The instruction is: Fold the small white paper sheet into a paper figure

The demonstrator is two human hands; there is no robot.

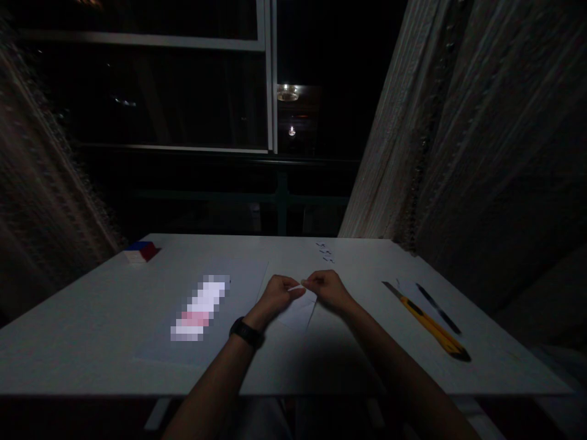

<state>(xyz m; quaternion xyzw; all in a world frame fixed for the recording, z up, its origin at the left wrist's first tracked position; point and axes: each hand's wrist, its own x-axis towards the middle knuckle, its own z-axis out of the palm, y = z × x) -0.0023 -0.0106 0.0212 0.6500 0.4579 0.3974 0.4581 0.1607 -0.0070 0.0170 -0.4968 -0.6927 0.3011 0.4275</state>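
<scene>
Both hands [277,296] [329,289] pinch close together, forearms [214,379] [394,363] angled inward.

I'd take this for a room in someone's home, and a dim one. Long patterned curtains, one on the left [50,153] and one on the right [389,116], hang either side of a big pale-framed window [271,73], and everything past the frame is dark, like night. A chandelier [287,93] glows there; whether it's reflected or beyond, I can't tell. Pushed up near the window stands a plain white table [358,263], used like a desk: a pen [438,307], a yellow cutter [428,322] and a little coloured block [140,251] lie about on it.
</scene>
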